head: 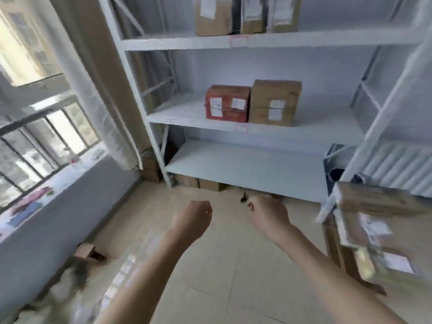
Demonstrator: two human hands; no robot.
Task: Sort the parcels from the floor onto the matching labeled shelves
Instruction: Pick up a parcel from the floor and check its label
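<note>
Both forearms reach forward over the pale tiled floor; the left hand and right hand each have fingers curled inward and hold nothing. On the middle board of the white metal shelving unit, a red cardboard parcel stands touching a taller brown cardboard parcel, both bearing white labels. Three brown parcels stand on the board above, and blurred labelled brown cartons are stacked at the right.

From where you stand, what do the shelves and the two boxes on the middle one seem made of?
Shelves: likely painted metal, smooth and white with thin braced uprights. Red box and brown box: cardboard, matte, with folded edges and white paper labels.
</note>
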